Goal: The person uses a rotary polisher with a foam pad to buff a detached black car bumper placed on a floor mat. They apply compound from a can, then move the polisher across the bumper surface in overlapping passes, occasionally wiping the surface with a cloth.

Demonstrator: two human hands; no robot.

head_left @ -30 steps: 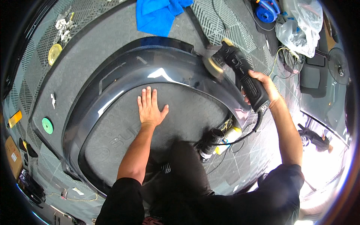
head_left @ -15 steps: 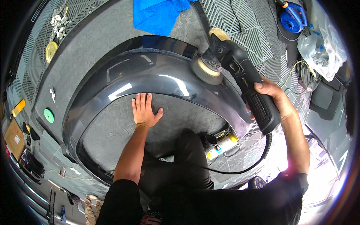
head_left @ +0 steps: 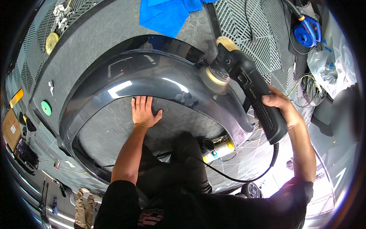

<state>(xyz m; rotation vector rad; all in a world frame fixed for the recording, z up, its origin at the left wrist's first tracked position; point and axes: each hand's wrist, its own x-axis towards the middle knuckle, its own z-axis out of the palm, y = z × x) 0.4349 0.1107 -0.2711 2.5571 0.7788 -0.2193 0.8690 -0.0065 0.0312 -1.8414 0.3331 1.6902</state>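
A glossy dark curved fender panel (head_left: 145, 74) lies across a black rubber mat (head_left: 114, 122). With fingers stretched and spread, my left hand (head_left: 144, 111) rests flat, its fingertips at the panel's inner edge. My right hand (head_left: 283, 107) is wrapped round the rear body of a black polishing machine (head_left: 253, 82). The machine's round pad (head_left: 216, 78) sits on the panel's right part and looks slightly blurred. A black power cord (head_left: 248, 179) curves from the machine's end toward my legs.
A blue cloth (head_left: 164, 19) lies at the far edge of the mat, and a green round pad (head_left: 46, 108) at its left. A yellow-white bottle (head_left: 219, 150) lies near my knee. Clear plastic bags (head_left: 329, 68) and a blue tool (head_left: 307, 32) are at far right.
The polishing machine has shifted slightly right and toward me relative to the panel, with my right hand still round it. My left hand stays at the inner edge. The whole view has tilted a little.
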